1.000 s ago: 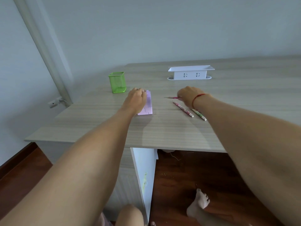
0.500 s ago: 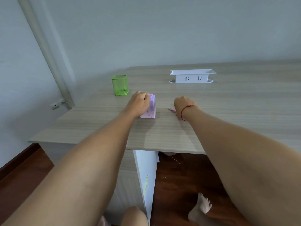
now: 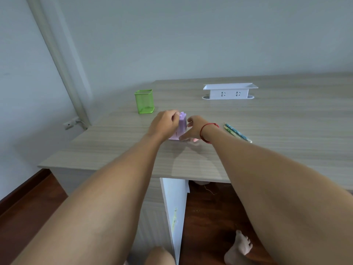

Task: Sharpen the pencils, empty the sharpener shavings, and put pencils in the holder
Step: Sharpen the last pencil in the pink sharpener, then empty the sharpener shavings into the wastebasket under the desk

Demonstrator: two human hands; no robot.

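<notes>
A purple sharpener (image 3: 182,124) stands upright on the wooden desk (image 3: 267,119). My left hand (image 3: 164,125) grips its left side. My right hand (image 3: 193,129), with a red string at the wrist, is pressed against the sharpener's right side and holds a pink pencil (image 3: 194,139); only a blurred bit of it shows under the palm. Two more pencils (image 3: 236,133) lie side by side on the desk to the right of my right wrist. The green mesh holder (image 3: 144,101) stands behind and to the left of the sharpener, with nothing visible inside it.
A white power strip box (image 3: 229,91) sits at the back of the desk. The desk's front edge (image 3: 118,170) runs below my forearms, and its left corner is near the wall. A bare foot (image 3: 238,249) rests on the dark wood floor below.
My right hand took one pencil from the three on the desk and carried it left to the sharpener. The left hand stood the sharpener upright and still grips it.
</notes>
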